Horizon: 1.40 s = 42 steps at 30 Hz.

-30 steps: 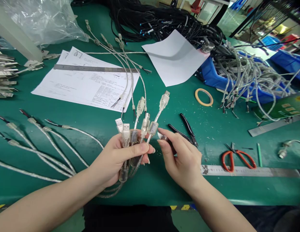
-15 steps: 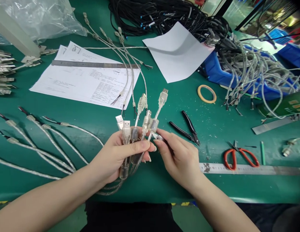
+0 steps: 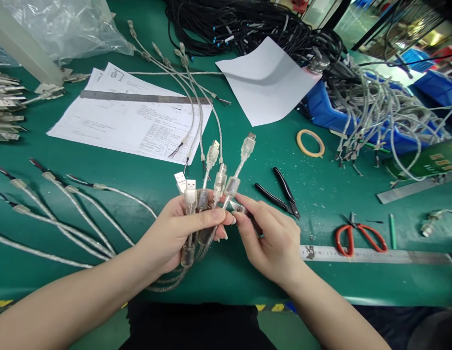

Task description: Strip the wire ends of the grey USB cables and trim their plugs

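My left hand (image 3: 178,236) is closed around a bundle of several clear USB cables (image 3: 211,180), their plugs sticking upward and their cords trailing down under my wrist. My right hand (image 3: 271,236) pinches a small metal-tipped part (image 3: 239,208) right next to the bundle, its fingertips almost touching my left thumb. Both hands hover just above the green mat (image 3: 313,194) near the table's front edge.
Black cutters (image 3: 280,192), red scissors (image 3: 359,236), a steel ruler (image 3: 375,255) and a tape ring (image 3: 309,143) lie to the right. Printed sheets (image 3: 131,119) with a second ruler (image 3: 146,98) lie behind. More cables (image 3: 58,218) fan out at left; cable heaps fill the back.
My right hand has moved slightly left, closing the gap to the bundle. The view has shifted a little; the left hand keeps its grip.
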### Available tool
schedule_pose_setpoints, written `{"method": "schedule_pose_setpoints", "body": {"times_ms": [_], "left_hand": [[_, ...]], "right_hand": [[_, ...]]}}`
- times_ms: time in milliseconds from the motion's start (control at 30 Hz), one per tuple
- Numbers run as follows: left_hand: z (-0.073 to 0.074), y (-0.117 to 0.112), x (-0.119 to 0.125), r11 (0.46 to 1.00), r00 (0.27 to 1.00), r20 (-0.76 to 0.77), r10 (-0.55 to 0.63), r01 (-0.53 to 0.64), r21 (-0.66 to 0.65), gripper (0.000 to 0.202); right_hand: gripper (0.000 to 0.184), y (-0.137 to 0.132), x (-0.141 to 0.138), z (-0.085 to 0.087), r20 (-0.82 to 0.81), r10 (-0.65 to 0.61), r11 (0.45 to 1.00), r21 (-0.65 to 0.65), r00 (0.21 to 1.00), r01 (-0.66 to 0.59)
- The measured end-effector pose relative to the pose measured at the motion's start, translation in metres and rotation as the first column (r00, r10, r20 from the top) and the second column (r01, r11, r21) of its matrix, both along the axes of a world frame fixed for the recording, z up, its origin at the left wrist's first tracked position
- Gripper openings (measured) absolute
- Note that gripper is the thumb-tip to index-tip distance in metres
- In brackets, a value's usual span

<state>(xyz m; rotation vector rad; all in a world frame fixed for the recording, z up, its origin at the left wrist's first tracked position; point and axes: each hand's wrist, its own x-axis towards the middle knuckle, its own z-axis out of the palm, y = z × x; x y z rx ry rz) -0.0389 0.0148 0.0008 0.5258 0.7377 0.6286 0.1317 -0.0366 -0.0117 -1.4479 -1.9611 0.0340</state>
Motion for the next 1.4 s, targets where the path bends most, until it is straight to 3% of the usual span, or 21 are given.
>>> {"method": "schedule_pose_setpoints", "body": {"times_ms": [200,367,467,633,767,900,1033,1233,1400], "left_hand": [[0.0,0.001,0.001,1.0,1.0,-0.027,-0.008,0.008,0.01,0.01],[0.001,0.001,0.002,1.0,0.999,-0.04,-0.001,0.0,-0.022,0.013],[0.001,0.0,0.001,1.0,0.997,-0.081,0.016,-0.018,-0.025,0.017],[-0.001,-0.002,0.001,0.999,0.993,-0.113,0.035,-0.032,0.028,0.02],[-0.002,-0.003,0.001,0.992,0.989,-0.146,0.007,0.011,0.127,0.018],[-0.002,-0.002,0.001,0.983,0.985,-0.17,0.006,0.026,0.182,0.02],[-0.003,-0.002,0.001,0.991,0.986,-0.168,0.021,0.001,0.133,0.02],[-0.006,-0.002,0.001,0.994,0.985,-0.17,0.014,0.004,0.107,0.031],[-0.008,-0.002,0.0,0.988,0.98,-0.197,-0.019,0.049,0.148,0.03]], "right_hand": [[0.025,0.0,0.001,-0.002,-0.019,-0.002,0.998,-0.059,1.0,0.0],[0.02,0.003,0.003,-0.004,0.067,-0.052,0.996,0.081,0.996,0.047],[0.015,0.004,0.004,-0.002,-0.002,-0.075,0.993,0.092,0.997,0.075],[0.015,0.001,0.003,0.004,-0.375,-0.115,0.979,-0.201,0.92,0.04],[0.013,0.0,0.002,0.009,-0.483,-0.092,0.948,-0.311,0.871,-0.072],[0.022,0.0,0.005,0.011,-0.381,0.011,0.961,-0.25,0.925,-0.115],[0.028,-0.003,0.009,0.01,-0.156,0.05,0.989,-0.133,0.986,-0.071],[0.032,-0.005,0.01,0.01,0.06,0.091,0.992,-0.096,0.994,-0.085],[0.033,-0.004,0.009,0.01,0.131,0.065,0.996,-0.066,0.989,-0.056]]}}
